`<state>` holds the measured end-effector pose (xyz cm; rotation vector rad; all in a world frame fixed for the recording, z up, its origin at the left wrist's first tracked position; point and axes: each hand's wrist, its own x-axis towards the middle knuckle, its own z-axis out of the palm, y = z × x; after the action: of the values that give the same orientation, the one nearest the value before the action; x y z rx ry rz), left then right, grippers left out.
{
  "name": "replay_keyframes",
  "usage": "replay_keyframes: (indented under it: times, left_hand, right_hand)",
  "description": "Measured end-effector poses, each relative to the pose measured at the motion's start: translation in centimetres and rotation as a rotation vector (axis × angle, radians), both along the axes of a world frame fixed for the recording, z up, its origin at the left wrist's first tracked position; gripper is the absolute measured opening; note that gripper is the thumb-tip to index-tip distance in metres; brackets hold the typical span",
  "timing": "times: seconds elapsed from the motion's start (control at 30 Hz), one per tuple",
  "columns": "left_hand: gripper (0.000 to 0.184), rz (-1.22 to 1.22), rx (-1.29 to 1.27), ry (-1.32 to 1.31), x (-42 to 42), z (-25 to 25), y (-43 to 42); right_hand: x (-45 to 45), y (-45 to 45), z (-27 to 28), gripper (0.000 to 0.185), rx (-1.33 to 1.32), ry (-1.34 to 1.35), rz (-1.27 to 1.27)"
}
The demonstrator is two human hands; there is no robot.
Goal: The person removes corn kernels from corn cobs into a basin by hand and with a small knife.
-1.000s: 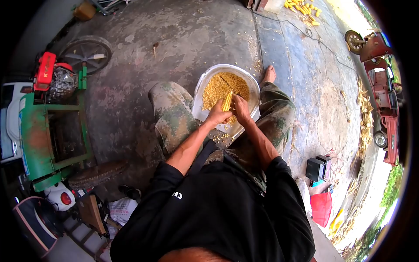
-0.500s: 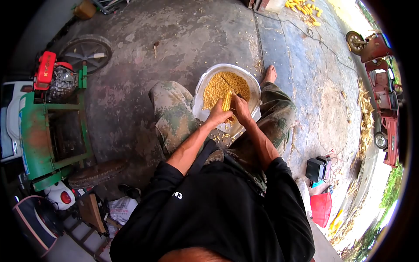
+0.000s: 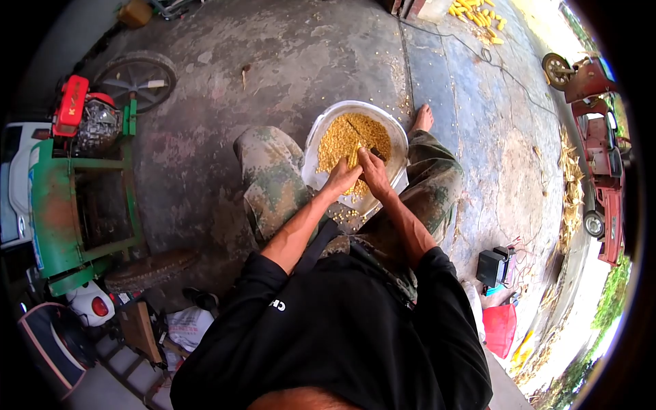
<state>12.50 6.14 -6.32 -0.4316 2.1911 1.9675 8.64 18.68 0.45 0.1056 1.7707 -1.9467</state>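
Observation:
A white basin (image 3: pixel 311 147) with loose yellow corn kernels (image 3: pixel 335 140) sits between my knees. Over it my left hand (image 3: pixel 342 178) is wrapped round a corn cob (image 3: pixel 354 158), whose upper part shows between my hands. My right hand (image 3: pixel 374 174) presses against the cob from the right, with its fingers closed. A small dark object (image 3: pixel 377 154) shows beside the right fingers; its full shape is hidden. Some kernels lie at the near end of the basin, below my hands.
A green machine (image 3: pixel 55 212) with a red engine stands at the left. Yellow cobs (image 3: pixel 478 15) lie on the floor at the upper right. A black box (image 3: pixel 490 268) and a red bag (image 3: pixel 499 328) are at the lower right, with a red vehicle (image 3: pixel 608 198) beyond.
My right hand has moved up and over the cob, covering more of it. The cob now shows less between my hands. The basin stays where it was.

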Motion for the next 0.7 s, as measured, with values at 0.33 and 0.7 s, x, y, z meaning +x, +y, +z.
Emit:
replay_keyframes:
  times: [0.33,0.7]
  left_hand:
    - [0.055,-0.069,-0.206,-0.144,-0.1,5.1,-0.1]
    - [0.036,-0.089,0.114,-0.173,-0.2,6.5,0.0]
  right_hand:
    - [0.1,-0.4,-3.7,0.04,0.23,0.27,-0.099]
    - [0.2,0.1,-4.5,0.034,0.03,0.172,-0.144]
